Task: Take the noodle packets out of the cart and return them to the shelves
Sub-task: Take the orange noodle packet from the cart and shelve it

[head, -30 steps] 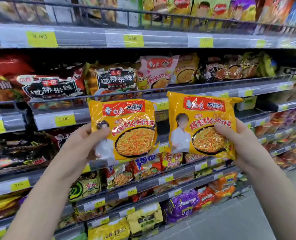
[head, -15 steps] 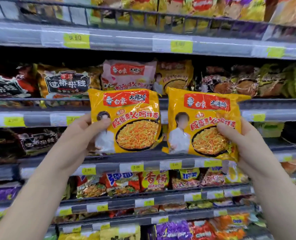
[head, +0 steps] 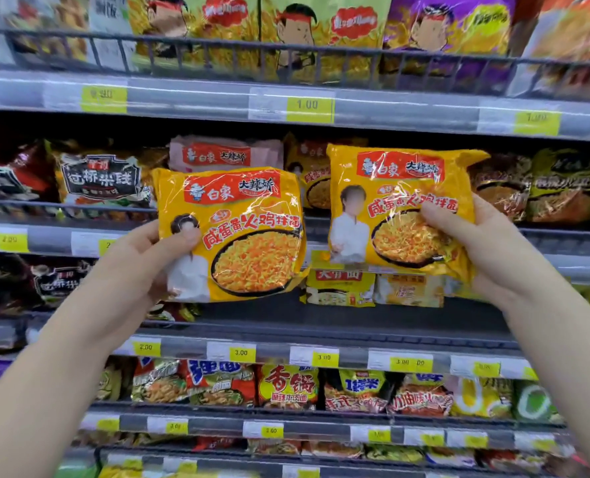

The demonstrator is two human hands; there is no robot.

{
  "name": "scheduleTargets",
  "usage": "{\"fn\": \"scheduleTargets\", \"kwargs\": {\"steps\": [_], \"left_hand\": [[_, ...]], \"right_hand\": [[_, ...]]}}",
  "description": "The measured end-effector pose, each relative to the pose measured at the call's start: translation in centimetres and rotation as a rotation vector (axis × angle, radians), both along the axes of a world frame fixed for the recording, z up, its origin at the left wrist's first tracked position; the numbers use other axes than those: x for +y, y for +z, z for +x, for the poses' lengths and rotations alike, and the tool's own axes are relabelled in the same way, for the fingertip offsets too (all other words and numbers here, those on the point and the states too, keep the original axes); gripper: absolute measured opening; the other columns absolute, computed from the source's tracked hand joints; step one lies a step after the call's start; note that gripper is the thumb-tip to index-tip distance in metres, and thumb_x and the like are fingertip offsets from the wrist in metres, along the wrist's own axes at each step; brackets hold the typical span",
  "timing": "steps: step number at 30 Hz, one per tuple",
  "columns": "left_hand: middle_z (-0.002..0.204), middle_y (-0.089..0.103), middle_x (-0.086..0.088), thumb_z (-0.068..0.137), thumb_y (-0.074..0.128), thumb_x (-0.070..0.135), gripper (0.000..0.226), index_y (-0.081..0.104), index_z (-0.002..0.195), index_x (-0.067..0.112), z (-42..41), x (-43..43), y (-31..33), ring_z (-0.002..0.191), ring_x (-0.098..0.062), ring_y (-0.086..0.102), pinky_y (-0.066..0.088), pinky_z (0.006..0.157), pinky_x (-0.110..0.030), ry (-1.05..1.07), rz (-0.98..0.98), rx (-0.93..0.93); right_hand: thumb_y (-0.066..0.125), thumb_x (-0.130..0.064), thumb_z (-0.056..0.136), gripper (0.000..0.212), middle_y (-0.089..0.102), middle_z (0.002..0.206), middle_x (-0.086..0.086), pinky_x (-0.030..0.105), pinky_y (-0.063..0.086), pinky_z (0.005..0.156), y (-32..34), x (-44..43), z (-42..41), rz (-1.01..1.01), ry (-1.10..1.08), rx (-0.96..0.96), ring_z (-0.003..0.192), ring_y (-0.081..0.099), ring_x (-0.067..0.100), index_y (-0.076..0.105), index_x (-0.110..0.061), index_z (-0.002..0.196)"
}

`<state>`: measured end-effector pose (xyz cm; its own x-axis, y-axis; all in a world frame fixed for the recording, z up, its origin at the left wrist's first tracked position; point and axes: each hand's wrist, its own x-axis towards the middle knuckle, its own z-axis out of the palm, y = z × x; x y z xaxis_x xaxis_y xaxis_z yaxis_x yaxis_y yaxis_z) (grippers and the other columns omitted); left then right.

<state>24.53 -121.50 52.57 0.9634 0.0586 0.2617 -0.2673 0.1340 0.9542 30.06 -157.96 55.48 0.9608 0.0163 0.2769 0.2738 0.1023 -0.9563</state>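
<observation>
While the left hand (head: 148,257) pinches one yellow noodle packet (head: 238,236) at 9 o'clock, the right hand (head: 486,250), gripping its twin (head: 400,208) at 2 o'clock, has risen closer to the matching packets (head: 312,188) on the shelf (head: 562,241) at 12 o'clock, so shelving looks imminent.

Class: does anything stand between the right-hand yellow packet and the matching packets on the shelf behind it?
Nothing loose does. The right packet is held just in front of the matching shelf packets. Only the shelf's low front rail crosses the way, so the packet must go over that.
</observation>
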Motion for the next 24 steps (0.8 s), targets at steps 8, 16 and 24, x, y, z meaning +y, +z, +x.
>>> {"fn": "scheduleTargets", "kwargs": {"steps": [8,16,24], "left_hand": [[0.085,0.079,0.003,0.074,0.075,0.039,0.013,0.082,0.077,0.029,0.6,-2.0,-0.5,0.072,-0.015,0.072,0.056,0.080,-0.035,-0.005,-0.003,-0.031],[0.066,0.067,0.009,0.079,0.069,0.032,0.016,0.077,0.066,0.028,0.7,-2.2,-1.9,0.054,-0.008,0.061,0.049,0.050,-0.018,-0.013,-0.058,-0.002],[0.062,0.065,0.011,0.057,0.081,0.050,0.022,0.076,0.063,0.029,0.2,-1.0,-3.5,0.052,-0.007,0.061,0.049,0.056,-0.027,0.018,-0.078,0.004]], "right_hand": [[0.078,-0.024,0.081,0.053,0.079,0.113,0.008,0.036,0.064,0.067,2.1,2.0,5.4,0.005,0.051,0.030,0.095,0.078,0.023,0.064,-0.013,0.131],[0.090,-0.019,0.073,0.066,0.078,0.113,0.006,0.044,0.062,0.089,3.5,5.5,9.2,0.043,0.035,0.096,0.102,0.077,0.021,0.063,-0.010,0.133],[0.090,-0.049,0.056,0.130,0.027,0.169,0.001,0.047,0.008,0.128,3.5,6.6,11.3,-0.186,-0.024,0.201,0.159,0.012,0.020,0.025,-0.011,0.162]]}}
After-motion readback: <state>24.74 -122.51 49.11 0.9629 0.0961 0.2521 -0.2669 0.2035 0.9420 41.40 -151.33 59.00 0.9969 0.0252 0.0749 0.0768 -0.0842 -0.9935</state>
